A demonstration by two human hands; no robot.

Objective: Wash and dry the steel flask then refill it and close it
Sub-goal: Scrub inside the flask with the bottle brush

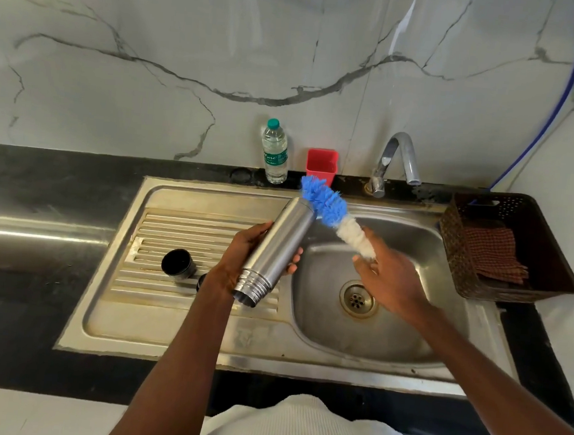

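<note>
- Over the sink (174,325), between drainboard and basin, the steel flask (278,247) lies tilted in the left hand (241,258) – its threaded mouth points down toward the person, its closed base up and away toward the tap (398,161).
- Left fingers are curled round the flask's middle, thumb on the near side, fingertips showing past the far side; the hold is a full wrap on the barrel, above the threads.
- The right hand (390,280) holds the bottle brush (333,217) low on its white part, fingers closed about it; the blue bristle head stands just beside the flask's base, and whether it touches I cannot tell.
- Handling, as I judge it: the flask is rigid, smooth metal, probably light while empty and slippery once wet or soapy. The plain barrel is the place to grip – the ridged neck should stay free for the brush and later the cap.
- The brush bristles look soft and will bend; the stem does the pushing.
- A black cap (178,265) sits on the drainboard, with a second dark piece just beside it, partly hidden by the left wrist.
- On the dark surface (41,177) behind stand a water bottle (275,151) and a red cup (321,165); a basket (549,265) with a checked cloth (492,254) is right of the basin, likely for drying.
</note>
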